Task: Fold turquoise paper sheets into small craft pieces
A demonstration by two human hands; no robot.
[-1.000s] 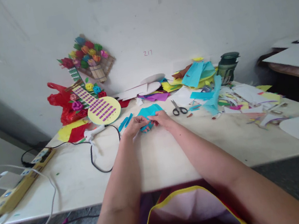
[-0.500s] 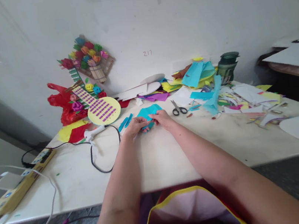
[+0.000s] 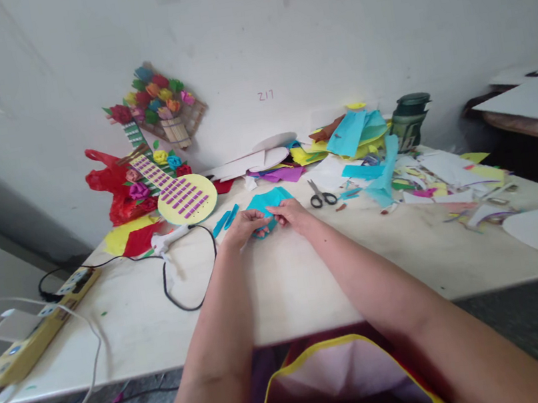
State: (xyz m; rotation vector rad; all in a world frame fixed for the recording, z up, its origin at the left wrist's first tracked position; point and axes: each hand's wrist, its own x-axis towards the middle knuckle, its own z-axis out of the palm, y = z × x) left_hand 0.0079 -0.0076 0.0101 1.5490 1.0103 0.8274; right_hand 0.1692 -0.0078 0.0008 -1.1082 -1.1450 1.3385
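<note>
Both hands meet over the middle of the white table, closed on a piece of turquoise crepe paper (image 3: 271, 198). My left hand (image 3: 247, 226) pinches its near left edge, and my right hand (image 3: 288, 215) pinches the near right edge close beside it. The paper spreads away from me beyond the fingers; part of its near edge is hidden by them. Left of my left hand lie narrow turquoise paper strips (image 3: 225, 221). A pair of black-handled scissors (image 3: 321, 195) rests to the right of my right hand, blades pointing away.
A white glue gun (image 3: 170, 240) with a black cord lies left, near a power strip (image 3: 53, 316). Behind it are a paper-flower guitar craft (image 3: 188, 199) and a red bag (image 3: 108, 178). Colored paper, scraps (image 3: 432, 180) and a green bottle (image 3: 409, 121) occupy the back and right.
Almost nothing differs. Both hands keep their pinch on the turquoise crepe paper, with only a very slight shift of the fingers and the paper.
</note>
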